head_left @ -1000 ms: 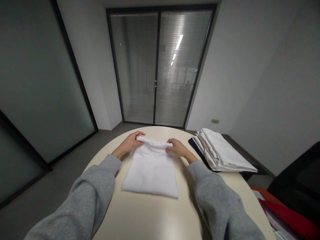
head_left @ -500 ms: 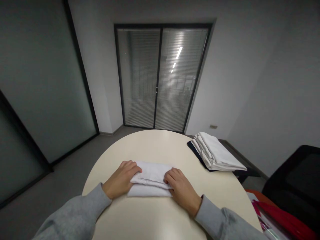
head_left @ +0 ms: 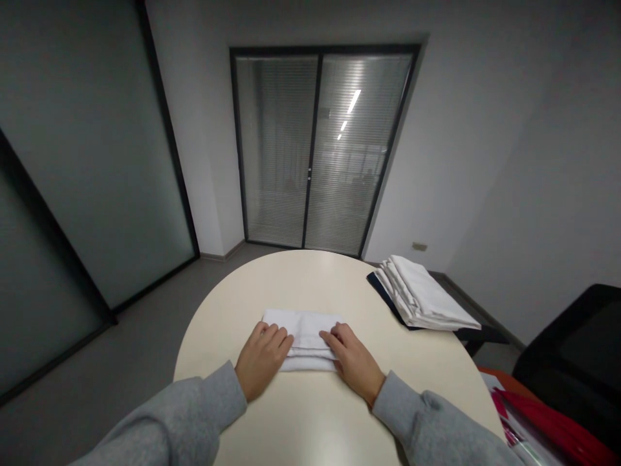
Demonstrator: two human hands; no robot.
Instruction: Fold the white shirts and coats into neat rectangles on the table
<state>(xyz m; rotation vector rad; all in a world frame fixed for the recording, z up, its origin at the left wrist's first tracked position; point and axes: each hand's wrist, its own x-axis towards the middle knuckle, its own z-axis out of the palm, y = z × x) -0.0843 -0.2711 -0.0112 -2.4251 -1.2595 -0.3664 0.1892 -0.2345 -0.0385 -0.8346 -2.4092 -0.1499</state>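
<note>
A folded white cloth (head_left: 305,327) lies as a flat bundle on the round table, its layered folds facing me. My left hand (head_left: 263,357) covers its near left corner with curled fingers, and its thumb is hidden. At the right edge, my right hand (head_left: 356,364) grips the folds, fingers over the top and part of the grip out of sight. The cloth rests on the tabletop between both hands.
The round cream table (head_left: 310,427) fills the foreground. A stack of folded white fabric (head_left: 427,291) sits on a dark piece (head_left: 385,299) at its right edge. Red items (head_left: 553,421) and a black chair (head_left: 577,349) stand beyond on the right.
My left hand has moved right and inward over the cloth's near left corner. The cloth's near strip now shows narrower, and my right hand stays at the right edge.
</note>
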